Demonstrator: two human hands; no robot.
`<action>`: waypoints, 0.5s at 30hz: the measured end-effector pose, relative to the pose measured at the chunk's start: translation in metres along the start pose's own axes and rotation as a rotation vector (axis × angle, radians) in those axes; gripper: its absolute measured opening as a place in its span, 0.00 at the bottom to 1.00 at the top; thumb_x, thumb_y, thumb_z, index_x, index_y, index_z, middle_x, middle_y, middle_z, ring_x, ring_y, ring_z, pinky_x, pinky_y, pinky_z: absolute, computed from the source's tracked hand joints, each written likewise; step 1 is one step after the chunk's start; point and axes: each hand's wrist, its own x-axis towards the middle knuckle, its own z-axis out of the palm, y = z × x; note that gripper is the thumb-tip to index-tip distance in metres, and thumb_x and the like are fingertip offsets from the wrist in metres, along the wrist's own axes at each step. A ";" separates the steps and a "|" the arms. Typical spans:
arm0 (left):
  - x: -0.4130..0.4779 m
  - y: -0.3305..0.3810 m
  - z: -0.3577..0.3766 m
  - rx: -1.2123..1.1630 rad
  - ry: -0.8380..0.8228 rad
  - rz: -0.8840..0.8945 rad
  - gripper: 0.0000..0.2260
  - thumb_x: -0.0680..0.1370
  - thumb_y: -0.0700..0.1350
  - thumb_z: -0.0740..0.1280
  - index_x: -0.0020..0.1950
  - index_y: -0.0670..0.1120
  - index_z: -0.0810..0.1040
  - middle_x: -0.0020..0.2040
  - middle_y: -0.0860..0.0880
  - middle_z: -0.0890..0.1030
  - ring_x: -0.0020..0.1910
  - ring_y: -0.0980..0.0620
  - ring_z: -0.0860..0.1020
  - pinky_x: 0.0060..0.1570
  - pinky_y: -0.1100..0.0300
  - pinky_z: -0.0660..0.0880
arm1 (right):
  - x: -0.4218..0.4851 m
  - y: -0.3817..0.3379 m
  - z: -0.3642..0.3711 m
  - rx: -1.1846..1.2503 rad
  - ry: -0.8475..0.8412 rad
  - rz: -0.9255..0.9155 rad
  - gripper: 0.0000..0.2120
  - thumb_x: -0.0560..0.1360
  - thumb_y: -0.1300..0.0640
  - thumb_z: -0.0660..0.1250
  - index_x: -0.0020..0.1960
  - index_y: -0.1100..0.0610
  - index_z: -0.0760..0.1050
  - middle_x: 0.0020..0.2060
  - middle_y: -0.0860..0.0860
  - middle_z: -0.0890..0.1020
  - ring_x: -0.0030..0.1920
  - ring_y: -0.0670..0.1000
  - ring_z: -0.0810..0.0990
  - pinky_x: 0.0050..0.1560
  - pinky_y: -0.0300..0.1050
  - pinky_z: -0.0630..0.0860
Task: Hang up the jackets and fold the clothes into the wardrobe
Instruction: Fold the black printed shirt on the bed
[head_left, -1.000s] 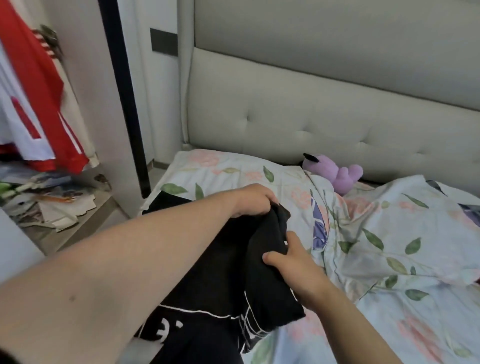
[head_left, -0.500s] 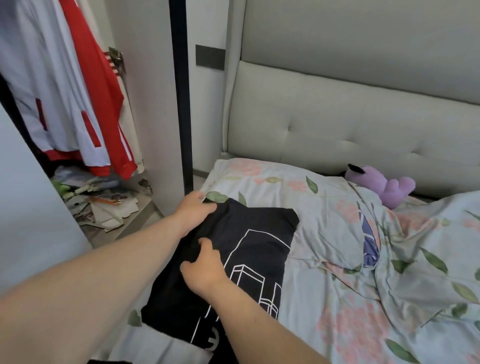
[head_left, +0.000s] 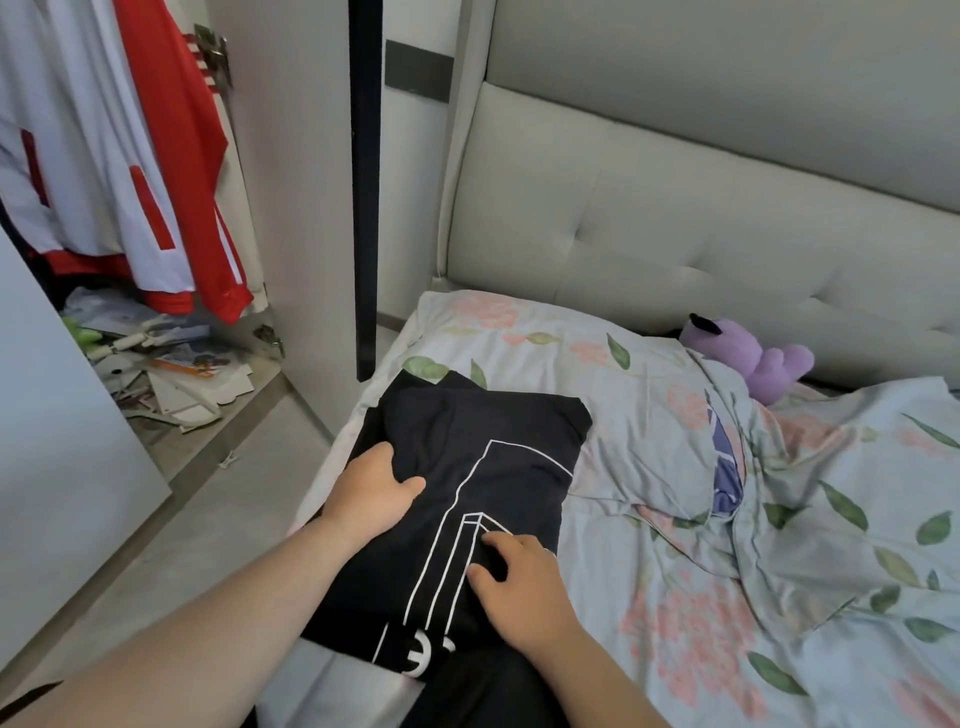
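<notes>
1. The left hand (head_left: 371, 493) has its fingers curled into the cloth near the left edge of the black garment (head_left: 493, 431), gripping a fold. The right hand (head_left: 519, 584), lower centre, pinches fabric between thumb and bent fingers, right on the white line print.
2. The garment lies part-folded at lower centre, on the left edge of the bed, its top corner touching the pillow (head_left: 545, 338).
3. This looks like a fold in progress. I'd want the edges matched and the panel smoothed flat before the next turn. Soft bedding gives underneath, so creases can set in.
4. The floral bedding (head_left: 675, 597) is rumpled across the right of the frame, a poor folding board.
5. Upper left, the wardrobe (head_left: 291, 208) stands open with red-and-white jackets (head_left: 156, 182) hanging and loose papers (head_left: 171, 374) littering its base.
6. A purple plush toy (head_left: 753, 358) sits at right, against the grey tufted headboard (head_left: 675, 234).
</notes>
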 end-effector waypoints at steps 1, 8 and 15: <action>-0.001 0.003 -0.005 -0.035 0.018 0.019 0.09 0.75 0.49 0.69 0.47 0.45 0.73 0.45 0.49 0.78 0.42 0.52 0.76 0.44 0.54 0.75 | 0.001 -0.002 0.000 -0.006 0.001 -0.013 0.23 0.77 0.43 0.64 0.71 0.44 0.71 0.64 0.46 0.72 0.67 0.51 0.68 0.71 0.44 0.65; 0.004 -0.036 -0.036 -0.260 0.014 -0.046 0.07 0.76 0.42 0.70 0.54 0.47 0.79 0.48 0.52 0.81 0.49 0.49 0.79 0.48 0.54 0.74 | 0.001 -0.009 -0.001 0.037 0.038 -0.065 0.20 0.77 0.45 0.66 0.68 0.46 0.75 0.55 0.42 0.74 0.55 0.43 0.75 0.60 0.35 0.70; -0.035 -0.084 -0.010 -0.319 -0.021 -0.262 0.20 0.76 0.63 0.66 0.52 0.46 0.79 0.48 0.51 0.82 0.48 0.49 0.80 0.48 0.52 0.76 | 0.003 0.005 0.000 0.039 0.091 0.260 0.36 0.70 0.40 0.71 0.73 0.51 0.64 0.65 0.51 0.69 0.67 0.54 0.70 0.66 0.46 0.70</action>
